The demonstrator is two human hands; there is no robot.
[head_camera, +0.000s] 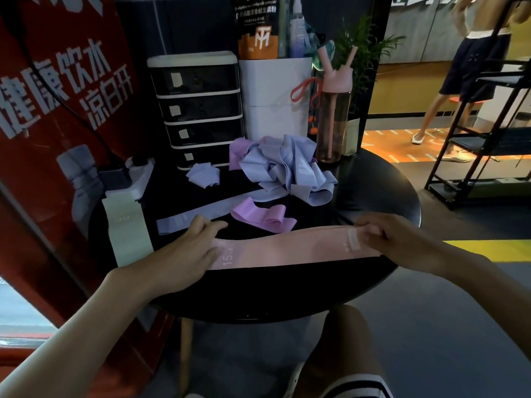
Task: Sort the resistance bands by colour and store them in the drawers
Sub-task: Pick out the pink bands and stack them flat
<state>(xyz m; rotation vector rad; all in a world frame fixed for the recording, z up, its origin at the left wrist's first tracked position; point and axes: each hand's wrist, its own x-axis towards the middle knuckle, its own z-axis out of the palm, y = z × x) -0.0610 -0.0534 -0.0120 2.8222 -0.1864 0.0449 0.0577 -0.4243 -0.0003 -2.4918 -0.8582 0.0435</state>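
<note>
Pink 15 LB band (287,249) at table (373,182) near edge: L hand (186,251) flat on it, R hand (396,239) pinching its end; drawers (198,110) too dark inside.

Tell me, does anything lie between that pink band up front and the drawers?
Yes. Between the pink band and the drawers lies a flat lavender band, and a folded lavender band sits before the bottom drawer.

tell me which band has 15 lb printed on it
The pale pink band held flat between left hand and right hand, nearest the person; no other band is that colour.
</note>
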